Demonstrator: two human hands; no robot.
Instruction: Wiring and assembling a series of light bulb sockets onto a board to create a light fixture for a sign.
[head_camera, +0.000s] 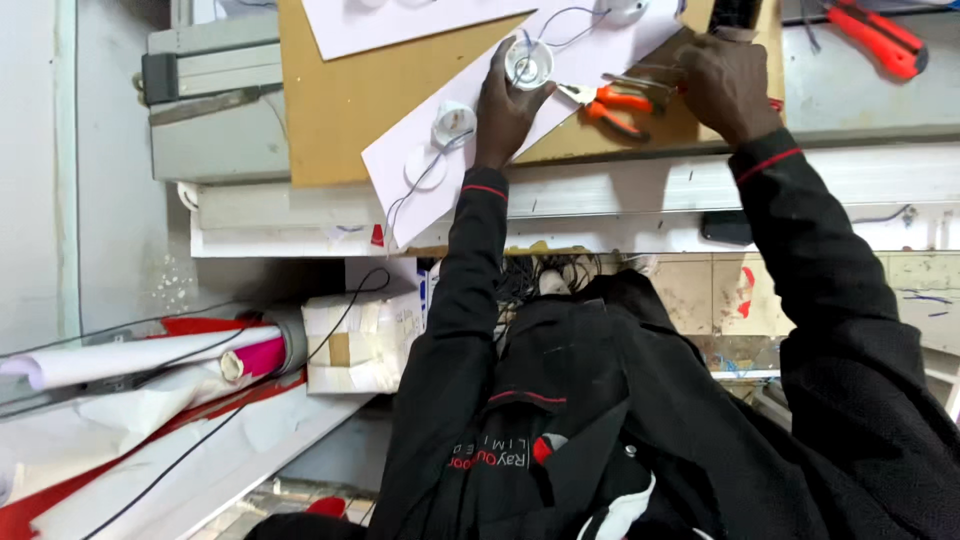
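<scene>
Counter (860, 95), pale grey, runs across the top of the frame and carries a brown board (340, 100) at upper centre-left. White sheet (600, 50) lies slanted across the board, from lower left to upper right. Left hand (510, 105), at upper centre, rests on this sheet, its fingers (497, 62) curled around a small round white fitting (528, 62) with thin wires looping from it. Right hand (725, 80), at upper right, is clenched on a thin tool whose tip points left; what kind of tool cannot be told. Orange-handled pliers (615, 105) lie on the sheet between the two hands. Two more round white fittings (452, 125) sit lower left of the left hand, wired together.
</scene>
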